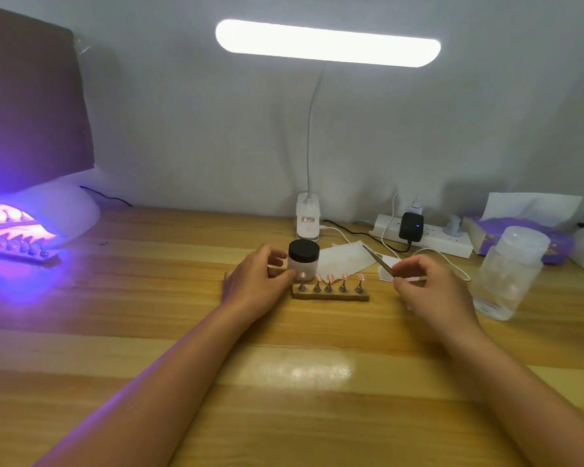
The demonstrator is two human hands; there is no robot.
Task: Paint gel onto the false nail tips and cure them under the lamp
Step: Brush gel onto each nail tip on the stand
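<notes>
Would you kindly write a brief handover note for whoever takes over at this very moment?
Left hand grips the jar, black lid on, behind the front rack. Right hand pinches a thin brush over the white paper sheet. The front rack holds five pink nail tips, mid-table. A second rack sits at the mouth of the lit curing lamp, far left.
Done: one rack curing.
Left: gel on the front tips is unclear; probably paint, then cure.

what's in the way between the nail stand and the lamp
The left hand, on the jar, lies just left of the stand, on the line to the lamp. A second stand of tips sits at the lamp's mouth.
</notes>
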